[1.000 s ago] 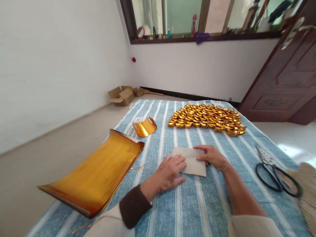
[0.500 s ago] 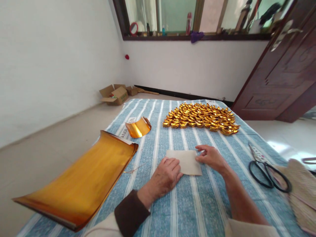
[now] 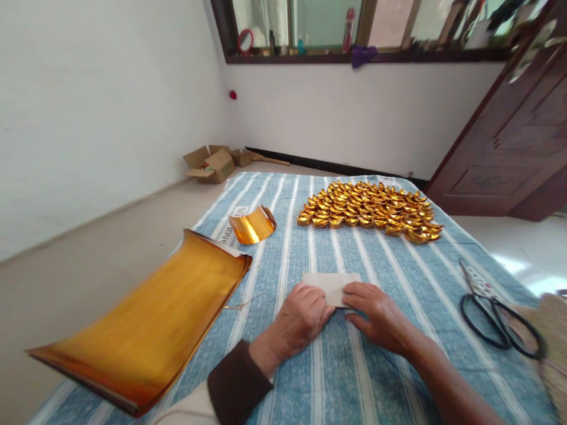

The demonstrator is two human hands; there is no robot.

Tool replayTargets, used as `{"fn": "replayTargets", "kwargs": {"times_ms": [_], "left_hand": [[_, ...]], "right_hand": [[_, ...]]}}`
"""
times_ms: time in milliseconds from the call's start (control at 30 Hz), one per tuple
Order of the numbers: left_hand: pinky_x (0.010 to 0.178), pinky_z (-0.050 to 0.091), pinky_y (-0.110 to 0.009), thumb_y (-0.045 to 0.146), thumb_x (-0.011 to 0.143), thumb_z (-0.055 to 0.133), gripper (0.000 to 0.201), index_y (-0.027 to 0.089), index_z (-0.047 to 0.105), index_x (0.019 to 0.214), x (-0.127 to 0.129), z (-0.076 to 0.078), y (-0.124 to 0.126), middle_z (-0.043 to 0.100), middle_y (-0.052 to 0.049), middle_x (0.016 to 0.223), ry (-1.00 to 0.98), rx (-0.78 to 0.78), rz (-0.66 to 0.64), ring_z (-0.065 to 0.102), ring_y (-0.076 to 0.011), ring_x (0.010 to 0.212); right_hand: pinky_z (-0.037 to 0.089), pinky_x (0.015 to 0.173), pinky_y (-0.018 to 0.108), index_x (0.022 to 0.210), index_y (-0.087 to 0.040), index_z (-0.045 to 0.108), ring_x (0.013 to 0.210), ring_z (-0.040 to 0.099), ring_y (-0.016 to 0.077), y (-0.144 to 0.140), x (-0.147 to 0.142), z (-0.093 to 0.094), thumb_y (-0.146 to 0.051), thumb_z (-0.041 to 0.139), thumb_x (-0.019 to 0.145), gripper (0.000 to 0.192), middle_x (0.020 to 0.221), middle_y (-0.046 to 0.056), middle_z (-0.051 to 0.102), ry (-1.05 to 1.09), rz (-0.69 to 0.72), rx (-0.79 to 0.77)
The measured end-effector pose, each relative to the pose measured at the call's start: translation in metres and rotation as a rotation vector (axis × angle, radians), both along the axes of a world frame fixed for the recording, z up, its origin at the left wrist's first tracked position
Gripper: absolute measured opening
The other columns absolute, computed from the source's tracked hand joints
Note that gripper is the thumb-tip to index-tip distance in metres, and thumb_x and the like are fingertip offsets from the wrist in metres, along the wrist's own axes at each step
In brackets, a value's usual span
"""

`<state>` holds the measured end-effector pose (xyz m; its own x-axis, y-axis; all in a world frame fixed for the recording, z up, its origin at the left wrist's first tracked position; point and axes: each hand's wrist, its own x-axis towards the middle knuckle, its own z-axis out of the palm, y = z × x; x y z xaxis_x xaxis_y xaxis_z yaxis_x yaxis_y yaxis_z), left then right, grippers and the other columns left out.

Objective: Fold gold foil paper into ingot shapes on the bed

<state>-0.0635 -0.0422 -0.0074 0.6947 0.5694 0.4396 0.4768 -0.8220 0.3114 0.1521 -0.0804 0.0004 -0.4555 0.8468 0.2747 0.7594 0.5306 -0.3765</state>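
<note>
A small pale sheet of paper (image 3: 330, 282) lies flat on the striped cloth in front of me, its lower part partly hidden by my hands. My left hand (image 3: 305, 313) is on its left side, fingers curled together and pressing it down. At its right side, my right hand (image 3: 376, 313) lays its fingers over the near right corner, with the thumb just below the near edge. Further back sits a pile of folded gold paper ingots (image 3: 367, 209). A small curved stack of gold paper (image 3: 254, 225) stands left of them.
A large stack of gold sheets (image 3: 150, 313) covers the left side of the blue striped cloth (image 3: 287, 378). Black-handled scissors (image 3: 491, 307) lie at the right, beside a beige woven piece (image 3: 553, 348). Open cardboard boxes (image 3: 212, 165) are on the floor beyond.
My right hand has moved from the paper's right edge down to its near right corner, fingers now over it. My left hand stays on the paper. The view has shifted slightly.
</note>
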Motion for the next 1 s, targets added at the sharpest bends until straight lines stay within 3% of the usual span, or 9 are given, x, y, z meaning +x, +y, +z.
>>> {"fn": "replayTargets", "kwargs": {"times_ms": [167,267,367,467,567,700,867,1000], "left_hand": [[0.079,0.052,-0.036,0.036,0.098,0.045,0.032,0.02,0.061,0.075,-0.002,-0.002,0.003,0.066,-0.006,0.075,-0.117,-0.188,0.074,0.064,-0.0194,0.078],[0.076,0.054,-0.034,0.036,0.098,0.046,0.031,0.019,0.063,0.078,-0.001,-0.002,0.005,0.067,-0.007,0.077,-0.118,-0.194,0.106,0.065,-0.0191,0.076],[0.077,0.057,-0.036,0.029,0.098,0.046,0.023,0.017,0.065,0.09,0.0,0.003,0.002,0.071,-0.011,0.089,-0.125,-0.071,0.135,0.068,-0.0221,0.084],[0.096,0.05,-0.048,0.016,0.094,0.049,0.017,0.016,0.062,0.106,0.002,0.011,-0.012,0.069,-0.015,0.113,-0.17,0.177,0.163,0.065,-0.0269,0.106],[0.108,0.04,-0.051,0.007,0.089,0.049,0.022,0.014,0.06,0.107,0.004,0.015,-0.031,0.066,-0.016,0.123,-0.157,0.288,0.052,0.058,-0.0264,0.12],[0.112,0.036,-0.049,0.008,0.091,0.044,0.025,0.011,0.062,0.108,0.009,0.01,-0.043,0.066,-0.014,0.124,-0.073,0.233,-0.096,0.054,-0.0264,0.126],[0.104,0.044,-0.055,0.031,0.096,0.049,0.036,0.007,0.058,0.122,0.015,0.0,-0.036,0.059,-0.02,0.133,0.094,0.12,0.017,0.051,-0.0343,0.129],[0.104,0.041,-0.058,0.04,0.095,0.052,0.044,0.01,0.055,0.128,0.013,-0.003,-0.033,0.055,-0.02,0.137,0.131,0.076,0.01,0.047,-0.0353,0.132]], "right_hand": [[0.05,0.08,0.033,0.084,-0.022,0.072,0.084,0.064,0.0186,0.007,0.007,0.001,-0.019,0.055,0.088,0.017,0.087,0.005,0.071,0.17,0.006,-0.077],[0.049,0.077,0.033,0.084,-0.023,0.073,0.082,0.064,0.0186,0.01,0.005,0.0,-0.025,0.055,0.09,0.019,0.082,0.003,0.071,0.241,-0.055,-0.151],[0.049,0.078,0.034,0.088,-0.025,0.074,0.084,0.065,0.0197,0.012,0.003,-0.002,-0.028,0.055,0.09,0.019,0.086,0.003,0.073,0.31,-0.144,-0.193],[0.049,0.076,0.033,0.086,-0.025,0.075,0.081,0.065,0.0192,0.013,0.001,-0.004,-0.03,0.055,0.089,0.02,0.085,0.004,0.073,0.362,-0.197,-0.192],[0.049,0.074,0.033,0.084,-0.024,0.074,0.079,0.065,0.0188,0.014,0.0,-0.005,-0.03,0.057,0.088,0.019,0.083,0.004,0.072,0.385,-0.206,-0.202],[0.049,0.072,0.032,0.081,-0.023,0.072,0.076,0.064,0.0186,0.016,-0.003,-0.007,-0.026,0.06,0.085,0.014,0.08,0.004,0.071,0.411,-0.249,-0.161],[0.05,0.071,0.032,0.089,-0.022,0.071,0.075,0.065,0.019,0.017,-0.006,-0.016,-0.028,0.064,0.082,0.011,0.082,0.004,0.071,0.481,-0.347,-0.114],[0.053,0.073,0.034,0.095,-0.021,0.07,0.077,0.065,0.0203,0.018,-0.007,-0.022,-0.029,0.064,0.081,0.017,0.082,0.005,0.07,0.49,-0.418,-0.04]]}}
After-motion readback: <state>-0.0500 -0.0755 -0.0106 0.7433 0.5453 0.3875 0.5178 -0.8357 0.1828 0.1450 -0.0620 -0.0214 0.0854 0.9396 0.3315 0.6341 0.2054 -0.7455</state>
